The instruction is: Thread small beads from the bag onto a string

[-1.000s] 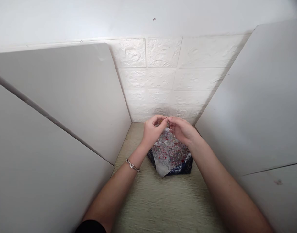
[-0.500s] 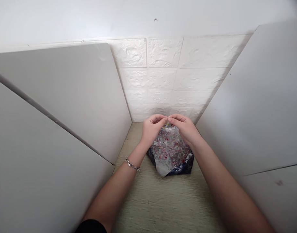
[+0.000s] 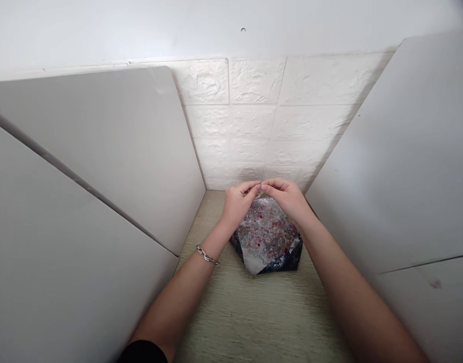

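lately the lower fingers of the right hand (image 3: 290, 201) have been tucked up — finer work, apparently; with the left hand (image 3: 237, 205), something indiscernible seems pinched above the translucent, navy-cornered bead packet (image 3: 267, 231) on the greenish wooden tabletop (image 3: 250, 315).

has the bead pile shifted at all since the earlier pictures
No; judged against the brick-patterned wall, the bead pile shows no visible shift in any direction.

Pinkish and clear beads (image 3: 267, 229), loosely spread
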A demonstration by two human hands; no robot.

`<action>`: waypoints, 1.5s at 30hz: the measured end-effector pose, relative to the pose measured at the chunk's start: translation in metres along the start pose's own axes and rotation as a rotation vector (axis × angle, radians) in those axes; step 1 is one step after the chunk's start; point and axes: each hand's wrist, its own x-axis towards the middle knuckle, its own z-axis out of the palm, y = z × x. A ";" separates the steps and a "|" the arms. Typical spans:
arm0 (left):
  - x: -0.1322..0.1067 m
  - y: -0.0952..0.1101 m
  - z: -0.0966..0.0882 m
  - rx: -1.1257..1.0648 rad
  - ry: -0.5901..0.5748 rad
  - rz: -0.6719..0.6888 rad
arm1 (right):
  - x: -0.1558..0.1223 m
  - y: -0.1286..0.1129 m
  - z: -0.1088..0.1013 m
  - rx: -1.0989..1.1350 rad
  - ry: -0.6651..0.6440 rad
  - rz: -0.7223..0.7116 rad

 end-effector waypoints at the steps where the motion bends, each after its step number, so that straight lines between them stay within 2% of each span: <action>1: 0.000 0.000 0.000 0.003 -0.005 0.007 | 0.000 -0.001 0.000 -0.019 0.001 -0.005; 4: 0.001 -0.002 0.000 0.004 -0.010 0.011 | 0.000 -0.003 0.000 -0.087 0.009 -0.001; 8: 0.003 -0.003 -0.001 -0.044 -0.003 -0.047 | -0.001 -0.006 -0.002 -0.125 0.038 0.020; 14: 0.006 -0.003 0.000 -0.245 0.014 -0.154 | 0.003 -0.002 -0.005 -0.068 0.228 0.066; 18: 0.009 -0.007 0.001 -0.396 0.003 -0.201 | 0.002 -0.002 0.001 -0.058 0.182 0.073; 22: 0.009 -0.007 0.001 -0.391 0.004 -0.215 | -0.003 -0.007 0.009 -0.115 0.127 0.036; 27: 0.008 -0.004 0.001 -0.338 -0.091 -0.198 | -0.003 -0.007 0.007 -0.174 0.157 0.045; 32: 0.007 -0.005 0.001 -0.437 -0.253 -0.296 | 0.002 0.001 0.000 -0.143 0.130 0.056; 35: 0.006 -0.004 0.000 -0.411 -0.323 -0.317 | 0.004 0.002 -0.004 -0.143 0.088 0.022; 40: 0.007 0.001 -0.005 -0.229 -0.270 -0.269 | 0.003 -0.004 -0.011 -0.377 -0.029 -0.022; 45: 0.010 -0.002 -0.008 -0.044 -0.284 -0.219 | -0.002 -0.005 -0.015 -0.823 -0.051 -0.197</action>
